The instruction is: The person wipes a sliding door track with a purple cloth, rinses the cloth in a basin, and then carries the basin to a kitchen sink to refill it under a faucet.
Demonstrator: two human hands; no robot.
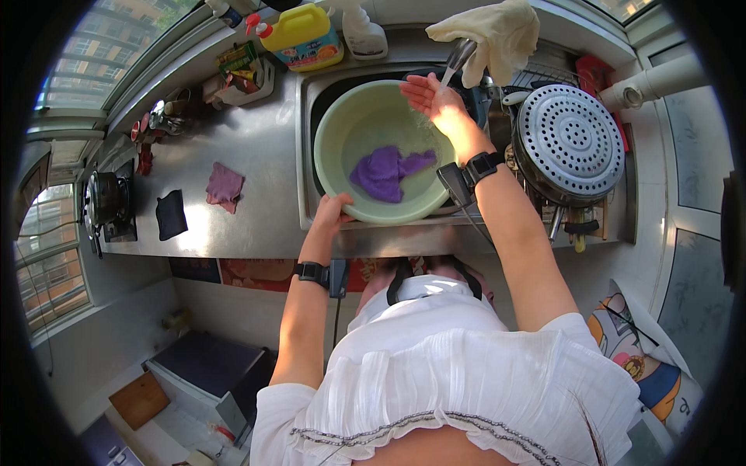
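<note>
A pale green plastic basin (332, 169) sits in the stainless steel sink (304, 145). Inside it, a purple cloth (379, 175) lies in water. My left hand (332, 213) grips the basin's near left rim, thumb on top. Over the basin's far right side, my right hand (437, 102) is held palm up with the fingers extended and nothing in it. Water runs from the faucet (461, 53) onto this hand and falls into the basin. A cream cloth (504, 35) is draped over the faucet.
A perforated steamer tray (574, 137) tops a pot right of the sink. On the left counter lie a mauve cloth (224, 187) and a black cloth (171, 214). A yellow detergent jug (303, 38) and a white spray bottle (364, 35) stand behind the sink. A pot (105, 198) is far left.
</note>
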